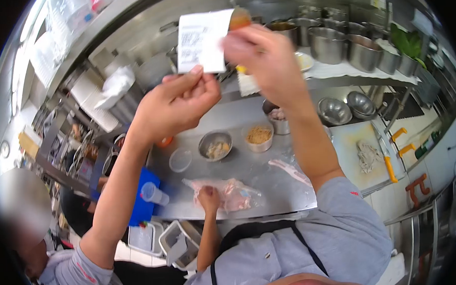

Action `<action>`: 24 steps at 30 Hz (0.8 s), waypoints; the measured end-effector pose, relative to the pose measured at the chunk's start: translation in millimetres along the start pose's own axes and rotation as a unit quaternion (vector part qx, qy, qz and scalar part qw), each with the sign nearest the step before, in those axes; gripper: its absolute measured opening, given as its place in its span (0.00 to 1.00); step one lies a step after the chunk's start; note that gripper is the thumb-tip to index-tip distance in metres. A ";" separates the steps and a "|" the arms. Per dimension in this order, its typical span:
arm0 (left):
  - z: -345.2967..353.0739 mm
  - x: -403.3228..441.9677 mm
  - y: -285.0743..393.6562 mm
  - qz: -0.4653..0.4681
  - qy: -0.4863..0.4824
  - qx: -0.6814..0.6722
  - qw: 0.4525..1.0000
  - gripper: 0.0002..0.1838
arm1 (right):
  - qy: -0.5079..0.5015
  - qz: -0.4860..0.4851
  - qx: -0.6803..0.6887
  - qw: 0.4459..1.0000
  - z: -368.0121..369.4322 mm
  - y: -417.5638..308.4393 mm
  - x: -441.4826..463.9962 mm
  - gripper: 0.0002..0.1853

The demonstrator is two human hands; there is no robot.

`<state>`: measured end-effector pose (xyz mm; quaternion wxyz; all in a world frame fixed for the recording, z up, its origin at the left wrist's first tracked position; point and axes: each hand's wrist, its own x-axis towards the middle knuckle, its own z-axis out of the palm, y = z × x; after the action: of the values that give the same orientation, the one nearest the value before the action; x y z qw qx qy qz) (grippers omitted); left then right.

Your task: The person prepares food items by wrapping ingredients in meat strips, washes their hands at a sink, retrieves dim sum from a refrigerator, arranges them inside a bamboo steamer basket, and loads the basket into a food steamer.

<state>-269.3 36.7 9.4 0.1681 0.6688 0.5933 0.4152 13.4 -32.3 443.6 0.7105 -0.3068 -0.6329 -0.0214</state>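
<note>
Above the steel worktable [260, 169], the left hand [177, 101] pinches a printed paper slip [204, 40] at its lower edge, thumb against bent fingers. The right hand [262, 55] is blurred at the slip's right edge, fingers curled; I cannot tell whether they grip it. On the worktable, a co-worker's hand [209, 199] touches a plastic bag of raw meat [237, 192].

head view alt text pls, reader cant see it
A co-worker's hand holds up a printed paper slip above a metal kitchen counter, the wearer's blurred right hand beside it. The wearer's left hand is on a clear bag of pale pink pieces, near a steel bowl.
</note>
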 end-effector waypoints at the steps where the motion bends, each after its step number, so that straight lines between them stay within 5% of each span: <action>1: 3.1 1.2 -1.0 0.002 0.005 -0.008 1.000 0.08 | -0.029 0.042 -0.040 0.998 1.4 3.2 16.3 0.18; 6: 9.5 -4.1 -14.5 -0.008 0.023 -0.026 0.999 0.09 | -0.062 0.073 -0.057 0.994 -1.5 30.7 48.1 0.16; 8: 10.5 -7.6 -20.5 -0.007 0.026 -0.030 0.999 0.09 | 0.069 -0.001 -0.078 0.995 -12.3 38.8 57.6 0.14; 13: 9.3 -12.3 -22.8 -0.029 0.015 -0.089 0.995 0.08 | 0.209 0.034 -0.144 0.967 -85.3 77.0 106.0 0.14; 17: 10.8 -16.0 -26.8 -0.012 0.019 -0.102 0.995 0.07 | 0.171 0.120 -0.158 0.965 -113.0 65.4 125.5 0.15; 19: 12.1 -15.6 -26.4 0.014 0.032 -0.124 0.992 0.06 | 0.191 0.007 -0.273 0.943 -114.6 68.0 147.6 0.16; 24: 19.1 -15.4 -33.2 -0.010 0.037 -0.170 0.985 0.06 | 0.127 -0.003 -0.439 0.890 -122.1 42.0 151.0 0.18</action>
<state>-275.8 35.4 -31.4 0.2613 0.6091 0.5264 0.5325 169.2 -0.7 563.0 0.5781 -0.5798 -0.4641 -0.3381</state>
